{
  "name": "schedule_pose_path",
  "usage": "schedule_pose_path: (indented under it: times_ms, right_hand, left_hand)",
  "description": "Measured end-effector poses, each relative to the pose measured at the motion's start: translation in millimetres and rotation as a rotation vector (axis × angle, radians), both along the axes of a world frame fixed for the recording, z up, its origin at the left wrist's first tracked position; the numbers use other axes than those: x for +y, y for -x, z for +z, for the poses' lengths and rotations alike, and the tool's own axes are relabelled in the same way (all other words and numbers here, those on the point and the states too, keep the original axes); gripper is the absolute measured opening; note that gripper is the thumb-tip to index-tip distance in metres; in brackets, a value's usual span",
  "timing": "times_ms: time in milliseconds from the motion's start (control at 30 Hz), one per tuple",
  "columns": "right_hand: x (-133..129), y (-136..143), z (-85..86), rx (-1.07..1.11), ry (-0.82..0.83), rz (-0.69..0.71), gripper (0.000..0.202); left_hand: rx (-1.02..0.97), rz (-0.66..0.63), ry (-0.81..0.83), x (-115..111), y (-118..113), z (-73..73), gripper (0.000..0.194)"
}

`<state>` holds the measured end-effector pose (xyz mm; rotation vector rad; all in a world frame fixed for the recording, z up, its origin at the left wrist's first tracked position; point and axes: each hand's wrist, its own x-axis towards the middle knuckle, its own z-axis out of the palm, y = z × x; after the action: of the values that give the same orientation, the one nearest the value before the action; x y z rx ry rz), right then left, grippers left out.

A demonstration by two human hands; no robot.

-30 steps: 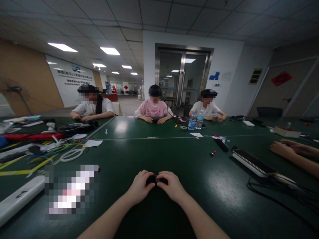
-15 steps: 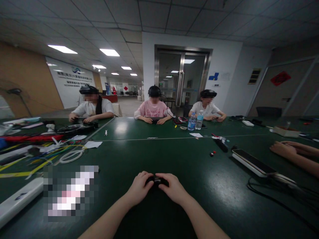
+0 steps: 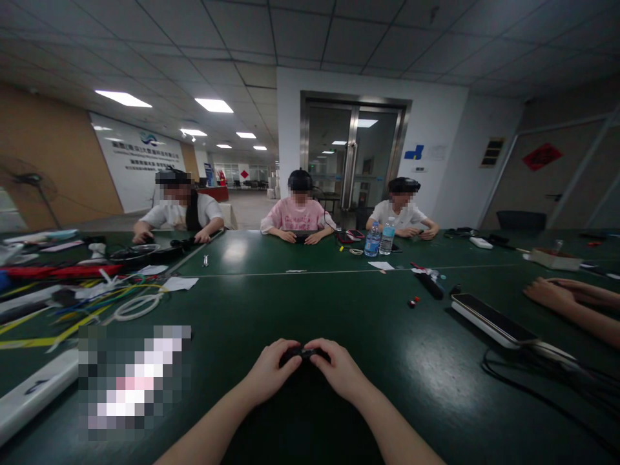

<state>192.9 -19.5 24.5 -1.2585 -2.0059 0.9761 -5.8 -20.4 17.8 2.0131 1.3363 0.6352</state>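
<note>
A small black object (image 3: 306, 353) sits between my two hands, low in the middle of the head view, over the dark green table (image 3: 252, 303). My left hand (image 3: 276, 367) is closed on its left end, thumb and fingers pinched round it. On its right end my right hand (image 3: 334, 365) is closed in the same way. The fingertips of both hands nearly meet at the middle. Much of the object is hidden by the fingers, and what it is cannot be made out.
A white power strip (image 3: 39, 391) and a blurred-out item lie at the left, near tangled cables (image 3: 138, 305). At the right are a phone on a white block (image 3: 494, 320), black cords and another person's hands (image 3: 549, 292). Bottles (image 3: 372, 240) stand farther back; three people sit opposite.
My right fingers have shifted inward along the black object, towards my left hand. Across the table, the person at the left has moved their hands apart.
</note>
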Motion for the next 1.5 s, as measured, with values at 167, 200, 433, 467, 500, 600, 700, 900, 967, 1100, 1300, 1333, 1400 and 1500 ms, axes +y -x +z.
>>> schedule_pose_path:
  times_ms: [167,200,433,467,500,600,700,900,967,1100,1300,1333,1400,1500]
  right_hand:
    - [1,-1,-2.2,-0.010,-0.016,0.017,0.022]
    - [1,-1,-2.1,-0.010,-0.019,0.020,0.022]
    - [-2,3,3.2,0.032,-0.028,0.018,0.021]
    - [-3,3,4.1,0.045,-0.027,0.020,0.021]
    - [-4,3,4.7,0.059,-0.026,0.022,0.021]
    - [-5,3,5.6,0.103,-0.018,0.034,0.021]
    - [-6,3,5.9,0.137,-0.010,0.061,0.021]
    - [-8,4,8.1,0.167,0.015,0.084,0.020]
    - [-8,5,9.0,0.174,0.014,0.081,0.020]
    - [-8,5,11.4,0.182,0.017,0.076,0.018]
    - [-9,5,11.2,0.209,0.033,0.077,0.022]
    - [-9,5,10.6,0.212,0.027,0.081,0.020]
    - [-8,6,9.8,0.208,0.023,0.091,0.017]
    - [-9,6,11.1,0.187,0.028,0.095,0.016]
  left_hand:
    - [0.016,-0.018,-0.027,0,-1,1.5,0.038]
    - [0.024,-0.018,-0.033,0,-1,1.5,0.038]
    - [0.010,-0.026,-0.045,0,-1,-0.7,0.038]
    - [0.006,-0.030,-0.037,-1,-1,0.4,0.039]
    - [0.001,-0.036,-0.027,-2,-1,2.0,0.040]
    - [-0.006,-0.065,0.009,-5,-2,8.6,0.042]
    - [0.023,-0.070,0.038,-7,-3,14.1,0.045]
    - [-0.045,-0.097,0.064,-6,-1,12.3,0.045]
    - [-0.074,-0.096,0.072,-4,0,9.1,0.043]
    - [-0.111,-0.088,0.101,-2,2,4.3,0.040]
    - [-0.125,-0.099,0.148,-5,-1,8.7,0.039]
    - [-0.134,-0.114,0.142,-5,-1,9.5,0.038]
    - [-0.140,-0.132,0.119,-5,-2,10.3,0.037]
    - [-0.122,-0.136,0.089,-5,-3,10.4,0.038]
